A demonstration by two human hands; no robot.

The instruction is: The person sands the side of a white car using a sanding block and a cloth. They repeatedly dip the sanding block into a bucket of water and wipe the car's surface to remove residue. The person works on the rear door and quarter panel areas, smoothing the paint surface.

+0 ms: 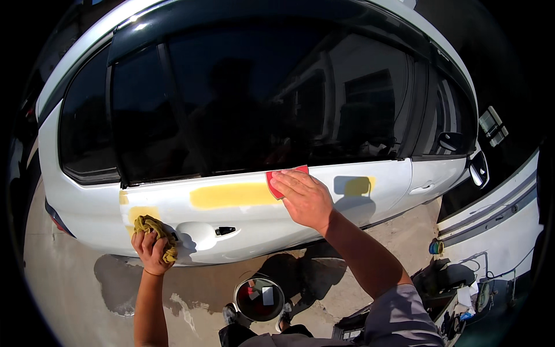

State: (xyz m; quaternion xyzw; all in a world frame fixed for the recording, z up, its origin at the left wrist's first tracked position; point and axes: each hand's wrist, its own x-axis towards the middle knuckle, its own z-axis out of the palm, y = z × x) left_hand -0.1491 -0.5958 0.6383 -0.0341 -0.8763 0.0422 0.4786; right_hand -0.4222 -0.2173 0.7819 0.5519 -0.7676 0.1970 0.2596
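Observation:
A white car door (260,222) with yellow filler patches stands before me. My right hand (303,199) presses a red sanding pad (277,180) flat against the door just below the window, at the right end of a long yellow patch (228,196). Farther left, my left hand (153,251) grips a crumpled olive-yellow cloth (151,226) beside a smaller yellow patch (143,213). The cloth is close to the door, and I cannot tell whether it touches it. Between my hands is the door's handle recess (196,234), with a dark opening (225,231) to its right.
A round bucket (238,295) with several pads in it stands on the concrete between my feet. Dark window glass (248,98) spans the car above the door. At the right are a side mirror (478,169), a roll of tape (436,247) and a cluttered cart (451,306). Wet ground (115,283) lies below left.

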